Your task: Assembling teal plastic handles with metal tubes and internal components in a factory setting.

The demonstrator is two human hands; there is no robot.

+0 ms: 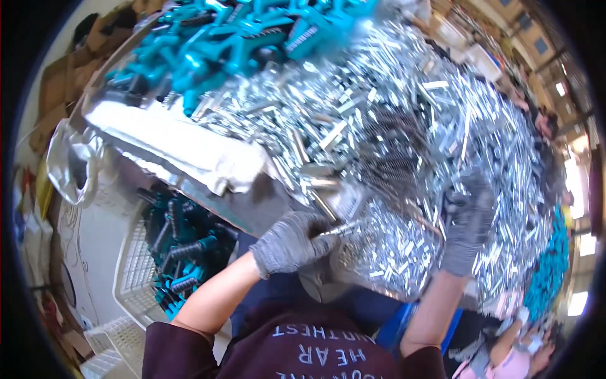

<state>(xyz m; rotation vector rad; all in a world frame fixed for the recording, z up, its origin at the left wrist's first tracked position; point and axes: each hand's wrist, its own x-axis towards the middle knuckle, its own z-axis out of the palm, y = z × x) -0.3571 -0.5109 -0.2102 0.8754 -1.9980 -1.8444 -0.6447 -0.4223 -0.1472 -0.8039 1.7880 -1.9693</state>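
My left hand (291,242), in a grey knit glove, is closed in a pinch near the table's front edge. From between its thumb and fingers a thin shiny metal rod (346,227) points to the right. My right hand (468,218), gloved the same way, reaches over the right part of a wide heap of silvery metal pieces (499,158); its fingers are smeared by motion. Between the hands sits a tray of small, short metal pieces (398,249). Beyond it lies a patch of dark, thin pieces (391,148), possibly screws or springs.
Teal tool-like parts with dark grips (233,44) are piled at the far left of the table. More lie in a white plastic basket (134,268) below on the left. White padding (183,142) covers the table's left edge. Other people (511,360) sit at the lower right.
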